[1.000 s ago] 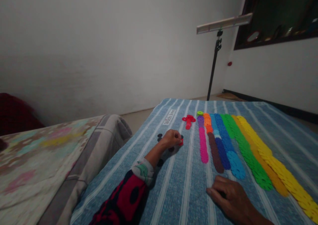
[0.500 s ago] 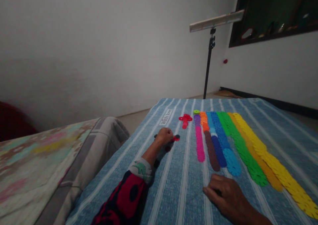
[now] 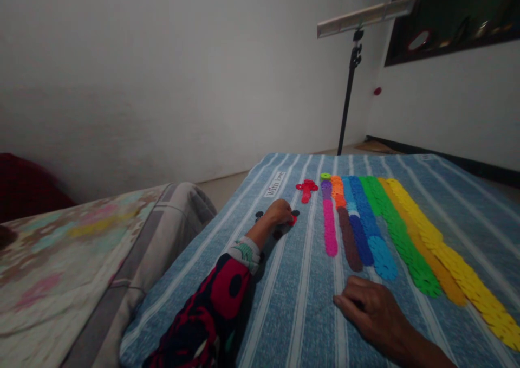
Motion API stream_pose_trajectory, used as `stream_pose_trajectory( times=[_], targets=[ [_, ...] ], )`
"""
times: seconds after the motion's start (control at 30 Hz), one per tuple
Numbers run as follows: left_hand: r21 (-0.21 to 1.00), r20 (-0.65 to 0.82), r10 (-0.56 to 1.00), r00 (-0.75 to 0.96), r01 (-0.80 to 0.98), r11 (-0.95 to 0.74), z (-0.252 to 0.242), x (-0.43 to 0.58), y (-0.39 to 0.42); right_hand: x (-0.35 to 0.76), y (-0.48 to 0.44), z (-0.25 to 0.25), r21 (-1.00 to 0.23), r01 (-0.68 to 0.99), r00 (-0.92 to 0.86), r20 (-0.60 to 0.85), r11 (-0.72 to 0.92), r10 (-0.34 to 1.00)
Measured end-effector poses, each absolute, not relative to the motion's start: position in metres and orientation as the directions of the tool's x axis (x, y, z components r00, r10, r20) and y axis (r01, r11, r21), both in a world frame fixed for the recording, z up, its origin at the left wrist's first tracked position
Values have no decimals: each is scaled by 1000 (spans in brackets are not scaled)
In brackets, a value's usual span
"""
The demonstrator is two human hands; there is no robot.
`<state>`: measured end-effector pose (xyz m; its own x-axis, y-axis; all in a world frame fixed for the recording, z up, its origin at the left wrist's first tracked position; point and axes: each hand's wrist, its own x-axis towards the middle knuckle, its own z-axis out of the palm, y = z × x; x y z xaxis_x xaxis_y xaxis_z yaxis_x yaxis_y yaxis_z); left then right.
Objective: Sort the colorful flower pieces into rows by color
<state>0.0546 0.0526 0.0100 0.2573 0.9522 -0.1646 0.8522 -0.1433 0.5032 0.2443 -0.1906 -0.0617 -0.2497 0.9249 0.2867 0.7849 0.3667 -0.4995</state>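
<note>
My left hand (image 3: pixel 280 212), in a dark sleeve with red patches, reaches over a small group of red and black disc pieces. Its fingers are pinched at a red disc (image 3: pixel 293 220) beside a black disc (image 3: pixel 296 213); what lies inside the pinch is hidden. Another black disc (image 3: pixel 259 215) shows left of the hand. Beyond it lies a cross-like shape of red discs (image 3: pixel 307 189). My right hand (image 3: pixel 371 305) rests on the striped cloth with its fingers curled and nothing visible in them, just below the brown row (image 3: pixel 350 243) of overlapping discs.
Rows of discs run down the right side, among them a pink row (image 3: pixel 330 232), a green row (image 3: pixel 402 249) and a yellow row (image 3: pixel 459 259). A lime disc (image 3: pixel 325 176) tops the purple ones. A patterned bed cover (image 3: pixel 93 238) is at left; a lamp stand (image 3: pixel 348 91) stands behind.
The view has shifted slightly, so everything sits a little differently in frame. My left hand stays at the red and black discs, its fingers slightly turned. My right hand has hardly moved.
</note>
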Motion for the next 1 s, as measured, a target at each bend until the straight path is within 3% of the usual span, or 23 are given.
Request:
stream_pose_trajectory(
  times=[0.27,0.47,0.57,1.0],
  targets=[
    [529,-189,923,337,826,-193,11,54,56,245,-192,-62,-506,776,-249,301,376,920],
    [801,-250,873,420,595,-57,7,37,57,246,-193,-64,-505,768,-250,330,394,910],
    [854,-230,867,443,520,-39,11,27,59,246,-193,-65,-511,762,-254,331,399,909],
    [921,-97,977,191,388,16,10,60,81,245,-187,-62,-418,760,-307,446,498,841]
  ],
)
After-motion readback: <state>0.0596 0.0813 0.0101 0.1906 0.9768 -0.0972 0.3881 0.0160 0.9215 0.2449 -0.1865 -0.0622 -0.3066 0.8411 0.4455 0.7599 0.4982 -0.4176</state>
